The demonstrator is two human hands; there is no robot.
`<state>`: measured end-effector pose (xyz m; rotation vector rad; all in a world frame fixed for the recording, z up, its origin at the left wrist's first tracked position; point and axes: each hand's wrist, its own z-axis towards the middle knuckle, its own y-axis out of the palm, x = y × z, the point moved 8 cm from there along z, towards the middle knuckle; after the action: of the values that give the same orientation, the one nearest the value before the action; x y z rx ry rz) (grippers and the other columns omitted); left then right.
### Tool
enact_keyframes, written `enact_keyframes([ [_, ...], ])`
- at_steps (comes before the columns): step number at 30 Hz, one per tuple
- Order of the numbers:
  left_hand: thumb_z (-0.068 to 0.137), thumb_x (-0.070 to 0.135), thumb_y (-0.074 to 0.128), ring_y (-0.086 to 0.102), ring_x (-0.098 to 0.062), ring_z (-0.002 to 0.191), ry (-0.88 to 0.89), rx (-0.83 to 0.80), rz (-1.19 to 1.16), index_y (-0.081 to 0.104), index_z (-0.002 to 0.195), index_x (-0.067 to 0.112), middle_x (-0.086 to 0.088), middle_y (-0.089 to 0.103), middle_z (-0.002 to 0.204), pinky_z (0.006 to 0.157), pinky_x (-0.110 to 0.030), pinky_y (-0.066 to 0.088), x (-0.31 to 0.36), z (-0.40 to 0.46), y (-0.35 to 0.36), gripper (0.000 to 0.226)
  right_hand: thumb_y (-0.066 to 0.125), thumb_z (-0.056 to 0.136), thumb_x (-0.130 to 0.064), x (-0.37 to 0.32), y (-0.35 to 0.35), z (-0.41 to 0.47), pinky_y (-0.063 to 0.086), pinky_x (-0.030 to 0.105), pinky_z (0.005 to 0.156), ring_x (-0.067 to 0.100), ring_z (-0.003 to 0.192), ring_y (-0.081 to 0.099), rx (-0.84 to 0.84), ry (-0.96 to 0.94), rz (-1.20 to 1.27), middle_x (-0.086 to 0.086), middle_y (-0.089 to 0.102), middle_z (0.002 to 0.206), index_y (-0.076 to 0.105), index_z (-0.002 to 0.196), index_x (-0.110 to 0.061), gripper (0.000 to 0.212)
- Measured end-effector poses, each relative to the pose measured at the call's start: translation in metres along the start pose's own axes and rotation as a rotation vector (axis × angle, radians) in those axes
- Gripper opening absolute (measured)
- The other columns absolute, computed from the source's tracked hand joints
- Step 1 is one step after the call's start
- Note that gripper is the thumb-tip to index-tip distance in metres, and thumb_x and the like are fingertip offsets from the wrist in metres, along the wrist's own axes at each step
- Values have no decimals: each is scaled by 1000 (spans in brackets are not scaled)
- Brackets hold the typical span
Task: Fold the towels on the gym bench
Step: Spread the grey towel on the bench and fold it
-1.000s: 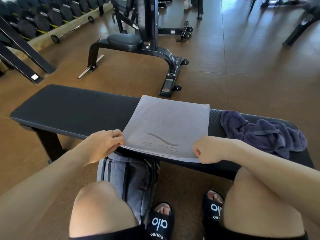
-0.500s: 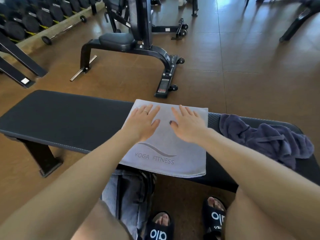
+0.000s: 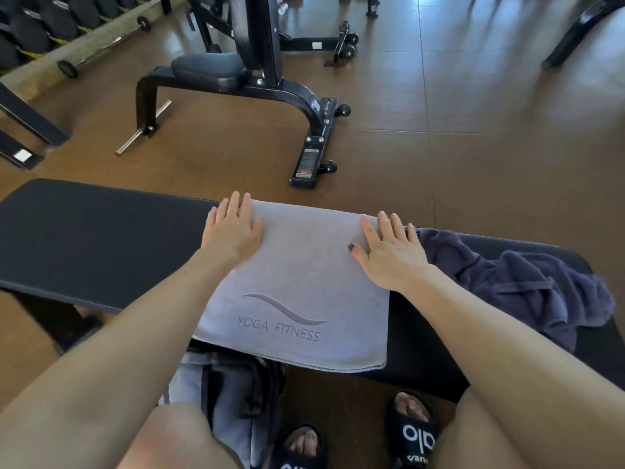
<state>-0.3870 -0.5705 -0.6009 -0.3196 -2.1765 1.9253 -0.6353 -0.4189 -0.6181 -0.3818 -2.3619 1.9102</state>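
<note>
Flat | both hands, left (image 3: 233, 231) and right (image 3: 392, 253), lay open, gripping nothing, on grey towel (image 3: 297, 282) | print read "YOGA FITNESS" | slide (image 3: 414, 434) logo partly cut off

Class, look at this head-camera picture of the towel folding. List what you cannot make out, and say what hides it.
- Grey towel: how many layers it has; only its top face shows in the head view.
- Purple towel: its shape and size; it lies crumpled.
- Bench: its right end; the picture's edge cuts it off.
- Bag under the bench: most of it; towel and legs cover it.
</note>
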Motion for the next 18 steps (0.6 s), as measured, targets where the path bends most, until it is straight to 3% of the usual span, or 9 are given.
enact_keyframes([
  [2, 109, 41, 20, 1, -25, 157, 126, 80, 8, 5, 163, 24, -4, 1, 171, 127, -43, 2, 34, -11, -11, 59, 12, 101, -61, 1, -2, 0, 0, 51, 123, 33, 153, -4, 24, 5, 3, 13, -1, 166, 0, 159, -24, 70],
  [5, 109, 45, 19, -1, -22, 157, 342, 2, 4, 5, 163, 33, 1, 0, 171, 126, -41, -1, 79, -34, 3, 57, 16, 103, -56, 5, -12, 2, 4, 51, 123, 36, 152, 5, 116, 51, 0, 20, 13, 164, 8, 159, -21, 67],
  [9, 107, 53, 16, -5, -20, 157, 334, -98, 37, 0, 162, 34, 0, -3, 171, 126, -38, -4, 77, -47, 18, 61, 22, 105, -45, 21, -16, 4, 9, 52, 122, 40, 147, 21, 168, 202, 88, 23, 35, 154, 17, 158, -18, 60],
  [12, 101, 60, 19, 14, -31, 153, 380, -13, 69, 15, 162, 25, -12, 17, 167, 125, -42, 10, 93, -77, 0, 70, 32, 102, -38, 32, -18, 7, 17, 51, 118, 40, 134, 40, 164, 280, 238, 20, 50, 142, 29, 152, -16, 55],
  [15, 87, 72, 21, 45, -28, 125, 637, -46, -38, 45, 139, 18, -7, 45, 142, 104, -40, 38, 139, -149, -9, 79, 46, 96, -27, 39, -31, 6, 30, 45, 109, 40, 121, 50, 250, 292, 451, 14, 60, 130, 36, 147, -18, 53],
  [18, 84, 77, 40, 49, -20, 92, 863, -15, 45, 50, 110, 17, -1, 53, 108, 78, -33, 40, 173, -214, -1, 66, 48, 94, -22, 46, -32, 5, 39, 47, 105, 39, 117, 53, 339, 306, 656, 9, 64, 121, 38, 147, -24, 54],
])
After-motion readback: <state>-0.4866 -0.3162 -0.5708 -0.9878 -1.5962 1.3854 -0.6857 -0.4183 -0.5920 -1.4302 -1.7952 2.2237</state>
